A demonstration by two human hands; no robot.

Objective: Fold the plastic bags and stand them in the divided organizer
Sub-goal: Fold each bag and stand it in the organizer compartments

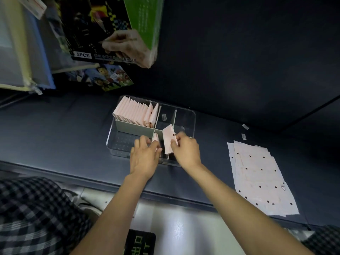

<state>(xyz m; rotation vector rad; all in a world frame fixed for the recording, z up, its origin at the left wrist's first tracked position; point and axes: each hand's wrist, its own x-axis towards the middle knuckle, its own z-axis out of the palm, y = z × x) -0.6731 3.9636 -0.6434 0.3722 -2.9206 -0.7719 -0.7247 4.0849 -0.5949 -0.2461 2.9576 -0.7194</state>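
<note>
Over the clear organizer (191, 124), the right hand (186, 150) pinches a folded bag (168, 139); the left hand (144, 159) pinches another folded bag (155, 138) beside it.

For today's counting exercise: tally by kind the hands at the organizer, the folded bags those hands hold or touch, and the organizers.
Hands: 2, left hand and right hand
Folded bags held or touched: 2, bag at left, bag at right
Organizers: 1
Total: 5
</note>
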